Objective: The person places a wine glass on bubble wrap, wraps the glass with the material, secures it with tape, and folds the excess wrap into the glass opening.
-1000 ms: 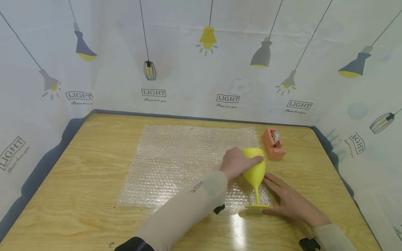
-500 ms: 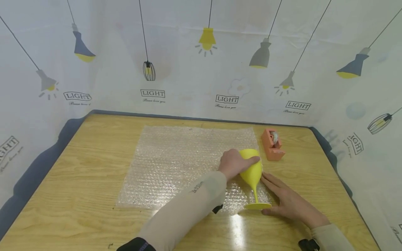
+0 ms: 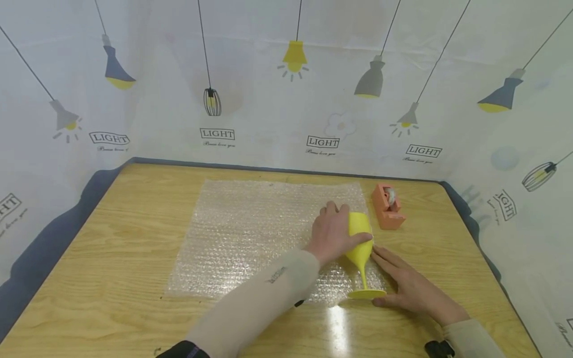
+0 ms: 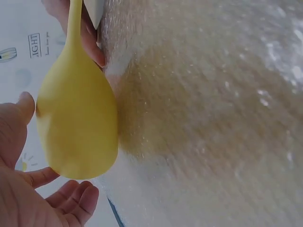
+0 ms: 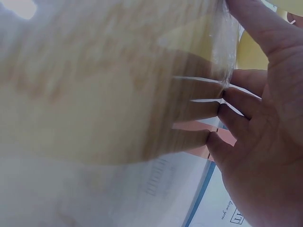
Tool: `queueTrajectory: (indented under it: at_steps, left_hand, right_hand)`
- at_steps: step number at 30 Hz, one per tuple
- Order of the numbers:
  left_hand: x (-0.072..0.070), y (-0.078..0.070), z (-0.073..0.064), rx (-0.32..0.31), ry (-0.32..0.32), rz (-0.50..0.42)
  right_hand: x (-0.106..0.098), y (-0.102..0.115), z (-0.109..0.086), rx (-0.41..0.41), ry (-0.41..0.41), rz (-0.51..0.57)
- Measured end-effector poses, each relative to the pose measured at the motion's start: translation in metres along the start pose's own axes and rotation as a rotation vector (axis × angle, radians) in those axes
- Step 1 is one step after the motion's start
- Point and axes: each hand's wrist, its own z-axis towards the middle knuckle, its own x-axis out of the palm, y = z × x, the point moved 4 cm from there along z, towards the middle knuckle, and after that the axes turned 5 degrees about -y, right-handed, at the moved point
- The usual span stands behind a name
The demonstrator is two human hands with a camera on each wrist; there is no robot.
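A yellow goblet (image 3: 358, 253) lies on its side along the right part of a clear bubble wrap sheet (image 3: 241, 233), its round foot toward the near edge. My left hand (image 3: 330, 233) rests on the goblet's bowl. In the left wrist view, the thumb (image 4: 26, 106) touches the bowl's side and the index finger is right at the rim, while the other fingers stand off it, loosely bent. My right hand (image 3: 414, 286) lies to the goblet's right, fingers straight, its fingertips right at the wrap's edge (image 5: 226, 42). Its thumb tip is close to the foot.
An orange tape dispenser (image 3: 387, 206) with a roll of tape stands at the right, beyond my right hand. The wooden table (image 3: 112, 238) meets a lamp-printed cloth (image 3: 250, 59) along its back and sides.
My left hand's fingers have straightened and spread past the goblet's rim, and its thumb has slid lower on the bowl. The goblet shifted slightly. My right hand stays about where it was.
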Motion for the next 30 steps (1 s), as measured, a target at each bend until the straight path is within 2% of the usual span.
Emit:
queueTrajectory:
  at_steps: [6,13,16,19,22,24,27,30]
  left_hand:
    - [-0.002,0.002,-0.006,0.036,0.036,0.015]
    - [0.000,0.005,-0.007,0.033,0.048,-0.046]
    - [0.002,0.004,-0.007,0.046,0.035,-0.050]
    - [0.003,0.002,-0.006,0.057,0.029,-0.042]
    - [0.002,0.001,-0.005,0.065,0.026,-0.023]
    - [0.002,0.001,-0.005,0.065,0.025,-0.013]
    - [0.002,0.000,-0.006,0.063,0.023,-0.004]
    - [0.003,0.001,-0.006,0.058,0.026,-0.010]
  right_hand:
    - [-0.001,0.000,-0.001,0.015,0.007,0.013]
    - [-0.002,-0.001,0.001,0.030,0.023,0.043]
    - [-0.006,-0.002,0.002,0.033,0.034,0.094]
    - [-0.014,-0.002,0.003,-0.006,-0.001,0.127]
    - [-0.020,-0.001,0.006,0.005,-0.036,0.236]
    - [-0.021,-0.001,0.008,0.053,-0.059,0.328]
    - [-0.022,-0.001,0.011,0.185,-0.081,0.456]
    - [-0.022,0.000,0.013,0.321,-0.090,0.531]
